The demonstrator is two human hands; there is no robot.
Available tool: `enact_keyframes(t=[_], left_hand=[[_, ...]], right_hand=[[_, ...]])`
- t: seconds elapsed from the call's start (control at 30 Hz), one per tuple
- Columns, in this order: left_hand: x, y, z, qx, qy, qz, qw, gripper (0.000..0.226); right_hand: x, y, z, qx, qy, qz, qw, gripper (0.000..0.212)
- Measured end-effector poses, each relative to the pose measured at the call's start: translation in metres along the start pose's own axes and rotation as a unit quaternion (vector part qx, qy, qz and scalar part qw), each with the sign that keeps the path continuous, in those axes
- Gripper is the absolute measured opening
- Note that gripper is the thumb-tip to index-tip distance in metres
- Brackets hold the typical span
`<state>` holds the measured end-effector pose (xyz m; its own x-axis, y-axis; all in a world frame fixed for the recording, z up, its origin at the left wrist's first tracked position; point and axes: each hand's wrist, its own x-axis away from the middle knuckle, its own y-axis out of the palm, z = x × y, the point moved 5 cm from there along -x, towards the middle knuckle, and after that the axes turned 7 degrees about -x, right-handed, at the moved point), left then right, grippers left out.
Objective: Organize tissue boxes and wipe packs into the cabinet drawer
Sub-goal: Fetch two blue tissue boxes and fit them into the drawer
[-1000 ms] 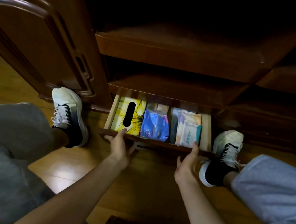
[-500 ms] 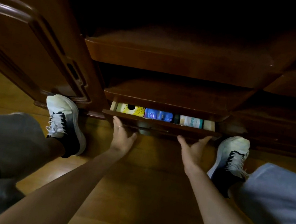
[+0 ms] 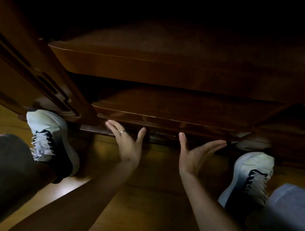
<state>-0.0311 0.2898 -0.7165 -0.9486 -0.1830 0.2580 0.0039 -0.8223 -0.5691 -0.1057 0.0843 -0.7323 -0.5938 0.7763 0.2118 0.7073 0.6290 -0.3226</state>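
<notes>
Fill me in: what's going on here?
A person sits on the floor facing a dark wooden cabinet, with a shoe on either side. The left hand and right hand are both open, with straight fingers reaching to the front of the bottom drawer. The drawer sits in under the ledge above it and none of its contents show. The cabinet door stands open on the left.

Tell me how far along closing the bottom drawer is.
Nearly done. The drawer front sits in under the shelf edge, with no contents showing. In hand: the left hand and right hand lie open, fingertips at that front. Remaining: take the hands away; the cabinet door at the left stands open.
</notes>
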Motion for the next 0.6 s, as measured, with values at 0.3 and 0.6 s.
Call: enact_keyframes(t=[0.3,0.6], left_hand=[[-0.007,0.006,-0.006,0.018,-0.012,0.008,1.000,0.109],[-0.014,-0.022,0.006,-0.359,-0.006,-0.111,0.927,0.041]], right_hand=[[-0.001,0.001,0.004,0.006,-0.006,0.008,1.000,0.134],[0.000,-0.022,-0.017,0.047,0.098,-0.092,0.990,0.114]])
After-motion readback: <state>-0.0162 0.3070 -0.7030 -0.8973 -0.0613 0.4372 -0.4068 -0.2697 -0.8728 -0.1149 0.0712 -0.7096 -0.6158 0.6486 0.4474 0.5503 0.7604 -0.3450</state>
